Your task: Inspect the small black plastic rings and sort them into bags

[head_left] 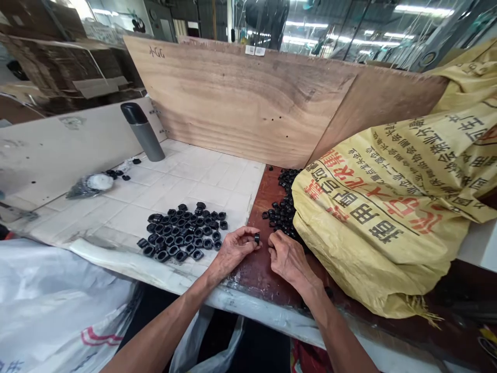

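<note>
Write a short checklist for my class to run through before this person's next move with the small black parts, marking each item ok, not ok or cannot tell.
1. The left hand grips a black part: ok.
2. The right hand is free of parts: cannot tell, its fingers curl out of sight.
3. The heap of black parts is clear of the yellow woven sack: not ok, they touch.
4. The steel flask stands upright: ok.

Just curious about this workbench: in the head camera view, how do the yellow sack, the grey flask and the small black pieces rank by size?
1. Yellow woven sack, clearly the largest.
2. Grey flask.
3. Small black pieces, too alike to rank among themselves.
</note>
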`<act>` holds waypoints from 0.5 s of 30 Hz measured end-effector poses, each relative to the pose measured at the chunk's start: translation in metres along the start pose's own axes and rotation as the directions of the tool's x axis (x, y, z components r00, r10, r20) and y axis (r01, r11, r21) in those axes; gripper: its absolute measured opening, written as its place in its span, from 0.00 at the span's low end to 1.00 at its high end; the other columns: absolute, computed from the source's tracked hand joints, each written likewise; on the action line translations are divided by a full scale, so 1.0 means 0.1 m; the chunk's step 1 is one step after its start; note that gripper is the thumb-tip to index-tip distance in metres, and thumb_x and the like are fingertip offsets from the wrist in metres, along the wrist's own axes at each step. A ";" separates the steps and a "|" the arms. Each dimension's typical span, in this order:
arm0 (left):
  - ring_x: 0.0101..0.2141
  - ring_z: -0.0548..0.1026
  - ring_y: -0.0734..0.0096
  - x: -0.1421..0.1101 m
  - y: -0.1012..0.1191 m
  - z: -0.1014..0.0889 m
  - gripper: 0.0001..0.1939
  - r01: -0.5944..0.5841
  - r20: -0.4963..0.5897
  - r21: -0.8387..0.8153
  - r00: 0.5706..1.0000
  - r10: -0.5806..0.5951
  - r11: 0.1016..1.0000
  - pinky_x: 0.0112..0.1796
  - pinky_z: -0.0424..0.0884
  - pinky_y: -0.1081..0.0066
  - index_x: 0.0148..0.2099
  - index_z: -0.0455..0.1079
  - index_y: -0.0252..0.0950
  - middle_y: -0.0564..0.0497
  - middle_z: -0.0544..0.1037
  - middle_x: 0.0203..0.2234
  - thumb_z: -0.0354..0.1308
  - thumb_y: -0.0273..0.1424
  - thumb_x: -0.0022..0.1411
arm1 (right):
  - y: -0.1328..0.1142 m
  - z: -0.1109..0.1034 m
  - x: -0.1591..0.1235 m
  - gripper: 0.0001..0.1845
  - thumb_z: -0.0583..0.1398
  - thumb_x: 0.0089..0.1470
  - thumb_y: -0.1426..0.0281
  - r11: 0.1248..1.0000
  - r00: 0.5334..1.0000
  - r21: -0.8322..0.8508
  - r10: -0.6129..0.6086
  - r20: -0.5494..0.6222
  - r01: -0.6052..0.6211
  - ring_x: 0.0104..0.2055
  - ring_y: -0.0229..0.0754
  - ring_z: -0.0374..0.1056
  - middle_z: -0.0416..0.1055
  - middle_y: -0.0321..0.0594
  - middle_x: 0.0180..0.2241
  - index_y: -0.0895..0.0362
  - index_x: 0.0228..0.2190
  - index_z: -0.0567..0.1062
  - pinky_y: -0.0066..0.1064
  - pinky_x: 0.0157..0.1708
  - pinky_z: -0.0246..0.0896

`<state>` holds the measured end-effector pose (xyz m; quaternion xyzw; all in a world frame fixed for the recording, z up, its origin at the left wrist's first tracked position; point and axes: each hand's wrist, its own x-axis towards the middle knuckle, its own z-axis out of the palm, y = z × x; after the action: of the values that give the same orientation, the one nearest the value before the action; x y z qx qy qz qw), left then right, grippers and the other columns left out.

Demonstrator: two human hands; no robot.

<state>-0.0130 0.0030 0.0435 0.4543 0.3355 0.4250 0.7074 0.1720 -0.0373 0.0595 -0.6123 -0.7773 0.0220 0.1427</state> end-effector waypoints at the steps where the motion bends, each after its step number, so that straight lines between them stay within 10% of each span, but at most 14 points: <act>1: 0.30 0.77 0.72 0.00 0.01 -0.01 0.18 0.008 -0.004 -0.017 1.000 -0.008 1.000 0.40 0.72 0.71 0.46 0.73 0.33 0.52 0.79 0.27 0.68 0.29 0.52 | 0.00 0.02 0.00 0.09 0.57 0.52 0.80 1.000 1.000 0.024 -0.008 -0.015 0.009 0.37 0.44 0.68 0.70 0.41 0.34 0.56 0.34 0.71 0.32 0.38 0.62; 5: 0.30 0.76 0.75 0.00 0.04 -0.03 0.17 -0.008 -0.032 -0.070 0.999 0.006 0.998 0.38 0.70 0.74 0.46 0.75 0.34 0.52 0.80 0.28 0.68 0.27 0.53 | 0.01 0.08 0.01 0.10 0.57 0.57 0.76 0.924 0.989 0.383 0.060 -0.132 -0.004 0.37 0.43 0.71 0.74 0.42 0.38 0.55 0.41 0.74 0.33 0.41 0.66; 11: 0.32 0.76 0.74 0.00 0.02 -0.01 0.16 -0.016 -0.052 -0.064 0.999 0.012 0.998 0.40 0.71 0.74 0.44 0.76 0.34 0.52 0.80 0.32 0.70 0.28 0.51 | -0.04 0.07 0.03 0.11 0.63 0.56 0.65 0.476 0.942 0.874 0.326 -0.077 -0.094 0.38 0.42 0.76 0.77 0.41 0.40 0.55 0.41 0.76 0.31 0.39 0.73; 15: 0.36 0.77 0.74 -0.02 0.06 0.03 0.16 -0.015 -0.028 -0.018 0.999 0.015 1.000 0.41 0.71 0.74 0.44 0.76 0.35 0.52 0.80 0.35 0.71 0.28 0.51 | -0.09 0.02 0.03 0.09 0.64 0.54 0.68 0.539 0.955 0.838 0.282 -0.089 -0.081 0.36 0.42 0.76 0.79 0.40 0.38 0.54 0.39 0.78 0.33 0.40 0.73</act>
<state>-0.0134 0.0011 0.0504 0.4444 0.3379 0.4397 0.7036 0.1625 -0.0368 0.0604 -0.5496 -0.5873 0.3326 0.4923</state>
